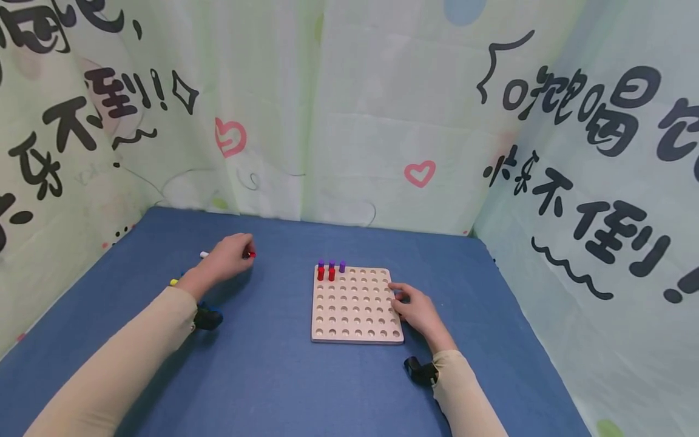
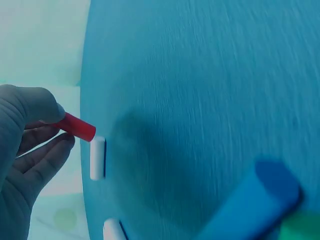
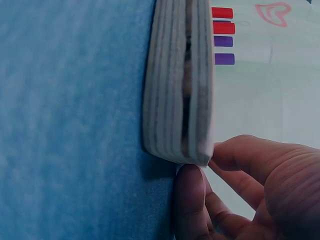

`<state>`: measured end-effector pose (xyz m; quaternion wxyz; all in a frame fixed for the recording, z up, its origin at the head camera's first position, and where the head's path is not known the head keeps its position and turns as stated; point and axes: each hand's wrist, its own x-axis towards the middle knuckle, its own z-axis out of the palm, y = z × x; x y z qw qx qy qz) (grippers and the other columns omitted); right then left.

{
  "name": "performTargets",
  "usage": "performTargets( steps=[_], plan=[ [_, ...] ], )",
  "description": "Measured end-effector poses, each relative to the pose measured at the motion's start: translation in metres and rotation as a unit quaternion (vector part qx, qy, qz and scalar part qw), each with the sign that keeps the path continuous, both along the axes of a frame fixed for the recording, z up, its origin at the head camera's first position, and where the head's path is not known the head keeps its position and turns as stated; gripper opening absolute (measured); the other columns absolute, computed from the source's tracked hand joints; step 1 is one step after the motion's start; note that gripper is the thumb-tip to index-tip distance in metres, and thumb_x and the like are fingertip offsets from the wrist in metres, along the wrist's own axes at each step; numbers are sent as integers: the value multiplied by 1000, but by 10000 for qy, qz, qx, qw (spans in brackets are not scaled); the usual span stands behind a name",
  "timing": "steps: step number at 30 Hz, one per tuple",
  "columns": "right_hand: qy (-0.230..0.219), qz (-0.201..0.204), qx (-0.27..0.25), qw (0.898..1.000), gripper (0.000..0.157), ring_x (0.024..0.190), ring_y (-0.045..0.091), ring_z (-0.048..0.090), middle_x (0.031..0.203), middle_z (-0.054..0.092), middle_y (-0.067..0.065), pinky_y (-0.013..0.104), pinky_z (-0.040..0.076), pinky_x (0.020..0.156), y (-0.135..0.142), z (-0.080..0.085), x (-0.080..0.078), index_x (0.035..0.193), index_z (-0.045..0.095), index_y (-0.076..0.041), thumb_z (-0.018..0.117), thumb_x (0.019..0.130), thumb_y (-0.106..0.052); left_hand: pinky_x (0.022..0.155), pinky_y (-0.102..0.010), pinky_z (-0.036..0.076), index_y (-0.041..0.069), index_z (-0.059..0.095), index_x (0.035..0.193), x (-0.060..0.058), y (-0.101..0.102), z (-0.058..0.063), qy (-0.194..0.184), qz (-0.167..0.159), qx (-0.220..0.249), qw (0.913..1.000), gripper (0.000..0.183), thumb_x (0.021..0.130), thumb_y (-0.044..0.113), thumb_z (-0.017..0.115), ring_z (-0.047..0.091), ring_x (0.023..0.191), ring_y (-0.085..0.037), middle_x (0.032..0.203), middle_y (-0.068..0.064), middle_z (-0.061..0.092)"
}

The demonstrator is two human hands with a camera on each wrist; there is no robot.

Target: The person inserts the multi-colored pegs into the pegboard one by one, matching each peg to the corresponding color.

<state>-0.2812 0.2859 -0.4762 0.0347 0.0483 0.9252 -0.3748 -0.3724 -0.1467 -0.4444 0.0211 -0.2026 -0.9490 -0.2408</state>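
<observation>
In the head view my left hand [image 1: 228,255] is raised over the left part of the table. It pinches a red peg [image 2: 77,127] between thumb and fingertips, the free end sticking out. At the right edge of a wooden pegboard [image 1: 351,326], my right hand [image 1: 416,308] holds the board's side, thumb and finger right at its corner in the right wrist view. Three purple pegs [image 1: 342,267] stand at the board's far left, with two red pegs [image 1: 331,275] in front of them. The other holes that show are bare.
White pegs [image 2: 97,158] lie on the blue tablecloth [image 1: 262,376] below my left hand, near a blue peg [image 2: 250,205] and a green piece [image 2: 301,227]. A yellow peg [image 1: 173,282] shows beside my left wrist. Printed curtains [image 1: 355,121] enclose the table's back and sides.
</observation>
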Motion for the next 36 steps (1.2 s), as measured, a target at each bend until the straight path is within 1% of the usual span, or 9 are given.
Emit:
performTargets(
  steps=[3, 6, 10, 13, 15, 22, 27, 32, 36],
  plan=[
    [-8, -17, 11, 10000, 44, 80, 19, 58, 115, 63, 15, 30, 52, 68, 0, -2, 0, 145, 59, -12, 63, 101, -13, 70, -40, 51, 6, 59, 95, -1, 6, -1, -238, 51, 126, 9996, 9, 93, 3, 67, 60, 82, -25, 96, -12, 64],
    [-25, -19, -8, 10000, 44, 79, 19, 58, 115, 63, 15, 30, 51, 68, 0, -2, 0, 145, 59, -12, 63, 101, -13, 74, -41, 53, 5, 58, 100, -1, 13, -1, -382, 40, 260, 9989, 11, 94, 4, 67, 63, 86, -26, 99, -13, 66],
    [-18, 4, -38, 10000, 45, 78, 19, 58, 116, 62, 15, 30, 52, 68, 1, 0, -1, 146, 59, -12, 63, 101, -13, 79, -44, 53, 2, 60, 110, -2, 22, -1, -160, -124, 374, 9991, 17, 94, 2, 66, 62, 89, -27, 100, -13, 66],
    [-7, 19, -18, 10000, 44, 78, 18, 58, 116, 62, 15, 30, 52, 68, 1, 1, -2, 145, 59, -12, 62, 101, -13, 79, -45, 51, 0, 64, 111, -1, 30, 1, 73, -271, 382, 9989, 18, 93, 0, 66, 59, 87, -26, 97, -12, 64],
    [-21, 23, -15, 10000, 44, 78, 18, 58, 117, 62, 15, 30, 52, 68, 1, 1, -2, 145, 59, -13, 62, 101, -14, 79, -44, 51, 0, 66, 109, -1, 37, 1, 119, -299, 373, 9988, 17, 93, 0, 66, 58, 86, -25, 96, -11, 62],
    [-37, 54, -23, 10000, 45, 80, 19, 59, 118, 63, 15, 31, 53, 69, 1, -1, -1, 146, 58, -13, 63, 102, -14, 83, -43, 56, 1, 67, 111, 2, 62, 2, -72, -217, 332, 9992, 18, 93, 0, 68, 60, 92, -26, 103, -13, 64],
    [-32, -1, -47, 10000, 44, 80, 19, 59, 117, 63, 15, 31, 53, 69, 0, -2, -2, 145, 59, -13, 64, 101, -14, 84, -41, 57, 2, 68, 113, 2, 74, 2, -62, -224, 275, 9994, 19, 94, 2, 69, 60, 93, -25, 104, -11, 64],
    [-41, -5, -28, 10000, 44, 79, 19, 59, 116, 63, 15, 30, 52, 68, 0, -1, -2, 145, 59, -13, 63, 101, -14, 79, -39, 57, 4, 69, 113, 4, 83, 5, -58, -333, 249, 9991, 19, 94, 7, 72, 62, 90, -23, 102, -8, 67],
    [-51, -9, -34, 10000, 45, 79, 19, 59, 116, 63, 15, 30, 52, 68, 0, -1, -2, 145, 59, -13, 63, 101, -13, 76, -36, 56, 8, 69, 112, 6, 92, 7, -49, -364, 217, 9991, 19, 95, 13, 74, 61, 87, -21, 101, -5, 68]
  ],
)
